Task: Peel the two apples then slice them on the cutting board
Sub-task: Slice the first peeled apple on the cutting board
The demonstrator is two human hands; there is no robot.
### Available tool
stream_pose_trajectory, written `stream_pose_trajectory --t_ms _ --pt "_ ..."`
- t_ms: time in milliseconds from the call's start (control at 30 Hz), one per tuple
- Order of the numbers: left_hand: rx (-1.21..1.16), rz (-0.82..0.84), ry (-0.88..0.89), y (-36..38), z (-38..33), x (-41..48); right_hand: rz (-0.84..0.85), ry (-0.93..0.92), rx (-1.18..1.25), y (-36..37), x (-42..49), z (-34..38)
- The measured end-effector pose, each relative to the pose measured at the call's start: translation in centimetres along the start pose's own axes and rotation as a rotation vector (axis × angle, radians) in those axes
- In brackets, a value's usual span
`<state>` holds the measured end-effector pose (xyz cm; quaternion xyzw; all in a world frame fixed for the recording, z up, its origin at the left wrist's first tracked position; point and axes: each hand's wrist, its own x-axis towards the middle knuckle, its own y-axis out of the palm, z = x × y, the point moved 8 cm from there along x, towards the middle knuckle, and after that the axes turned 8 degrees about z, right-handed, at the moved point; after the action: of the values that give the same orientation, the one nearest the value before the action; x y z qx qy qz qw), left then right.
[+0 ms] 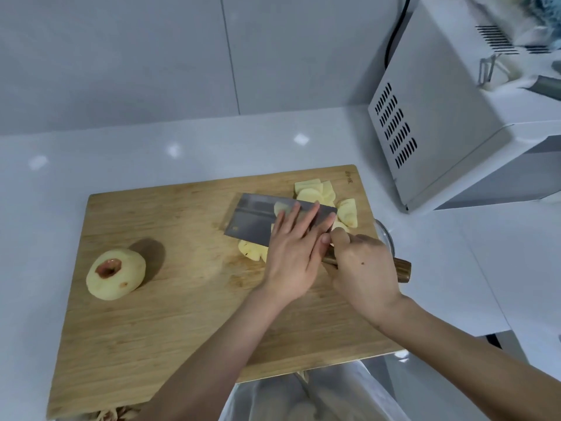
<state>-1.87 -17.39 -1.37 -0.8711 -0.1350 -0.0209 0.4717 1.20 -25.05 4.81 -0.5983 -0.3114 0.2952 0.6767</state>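
1. The white, glossy surface (151, 153) carries everything; a boxy white microwave (449, 117) with vent slots stands at 2 o'clock.
2. The cutting board (145, 314), a wide rectangle of pale wood with visible grain, lies in the middle of the view.
3. The left hand (291, 256) reaches in from 6 o'clock, palm down, fingers straight and spread flat on the side of the blade; its grip is wide open and grasps nothing.
4. The right hand (361, 268) comes from 4 o'clock, its grip closed round the dark wooden handle, thumb pressed forward at the blade's base.
5. The cleaver (252, 220) is a broad rectangular steel blade, tilted almost flat over the cut fruit.
6. The peeled apple (117, 275), whole, pale yellow, with a reddish hollow at its top, sits on the board at 9 o'clock, well apart from the hands.
7. The apple slices (315, 192), thin and cream-coloured, are heaped at the board's 1 o'clock corner; more pieces show under the blade's lower edge.
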Motion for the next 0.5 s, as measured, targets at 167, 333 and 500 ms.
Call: stream_pose_trajectory --t_ms 167,333,500 --pt "-0.061 -0.008 0.014 1.4 0.8 0.2 0.059 0.026 -0.013 1.0 -0.3 -1.0" --pt "-0.206 0.019 -0.152 2.1 4.6 0.7 0.109 0.078 -0.042 1.6 -0.3 -2.3" --pt "-0.185 0.019 -0.258 2.2 7.1 1.3 0.137 0.096 -0.056 1.7 -0.7 -3.7"
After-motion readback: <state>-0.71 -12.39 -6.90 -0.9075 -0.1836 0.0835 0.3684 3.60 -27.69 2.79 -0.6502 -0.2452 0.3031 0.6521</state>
